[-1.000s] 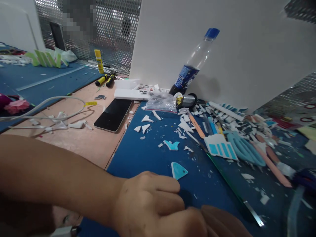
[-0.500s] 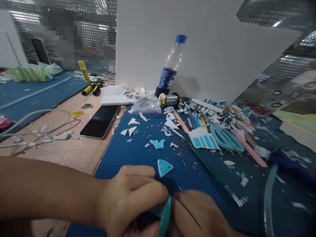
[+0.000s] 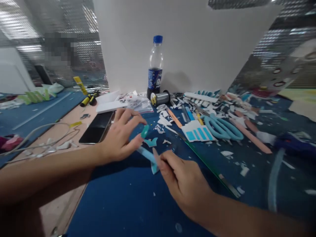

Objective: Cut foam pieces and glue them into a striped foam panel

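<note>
My left hand is raised over the blue mat. Its thumb and index finger pinch a small teal piece, and the other fingers are spread. Closed around the end of a slim light-blue strip is my right hand; the strip points left toward my left thumb, and its exact kind is unclear. A light-blue triangular piece shows partly from beneath the strip. Just beyond it lies a bright blue tail-shaped piece on the mat, between my hands.
Behind stand a cola bottle and a wire spool. White scraps, blue scissors and a green-handled tool lie to the right. A phone and a cable are on the left.
My hands were close together low in view, around a teal piece. They have moved apart: the left up and forward with it, the right now with the strip. The view has shifted.
</note>
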A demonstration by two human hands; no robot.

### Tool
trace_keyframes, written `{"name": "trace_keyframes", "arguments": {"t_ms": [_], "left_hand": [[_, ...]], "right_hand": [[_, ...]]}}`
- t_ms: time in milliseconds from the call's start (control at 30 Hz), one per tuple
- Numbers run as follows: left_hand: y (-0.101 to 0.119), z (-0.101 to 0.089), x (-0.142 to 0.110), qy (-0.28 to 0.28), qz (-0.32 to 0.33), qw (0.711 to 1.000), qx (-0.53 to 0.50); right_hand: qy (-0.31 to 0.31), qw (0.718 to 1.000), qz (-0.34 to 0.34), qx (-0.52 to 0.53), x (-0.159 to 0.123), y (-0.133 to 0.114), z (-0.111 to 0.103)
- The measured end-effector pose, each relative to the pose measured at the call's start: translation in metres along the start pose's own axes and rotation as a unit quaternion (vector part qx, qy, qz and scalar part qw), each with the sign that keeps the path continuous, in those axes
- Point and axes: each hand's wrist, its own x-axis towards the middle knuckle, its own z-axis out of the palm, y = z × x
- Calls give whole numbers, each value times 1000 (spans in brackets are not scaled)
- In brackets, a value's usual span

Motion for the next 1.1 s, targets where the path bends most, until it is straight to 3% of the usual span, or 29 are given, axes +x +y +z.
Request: {"name": "trace_keyframes", "arguments": {"t_ms": [100, 300, 400, 467, 567, 733, 833, 967, 1100], "left_hand": [[-14, 5, 4, -49, -19, 998, 44], [-52, 15, 9, -99, -117, 985, 78], [-70, 22, 10, -179, -110, 975, 67], [-75, 24, 11, -199, -104, 973, 56], [-77, 21, 13, -157, -126, 979, 43], [-89, 4, 23, 36, -199, 977, -71], [-102, -5, 27, 116, -188, 969, -115], [-111, -10, 28, 163, -139, 974, -76], [-111, -10, 27, 163, -110, 977, -83]], "right_hand": [[4, 1000, 24, 8, 2, 4, 2], [23, 1000, -7, 5, 2, 2, 4], [22, 1000, -10, 5, 2, 1, 4], [17, 1000, -14, 8, 3, 1, 4], [9, 1000, -16, 22, 2, 2, 4], [-12, 999, -13, 49, 1, 3, 6], [-15, 998, -13, 63, 1, 3, 7], [-26, 997, -9, 75, 0, 3, 7], [-41, 996, -4, 84, 0, 3, 7]]}}
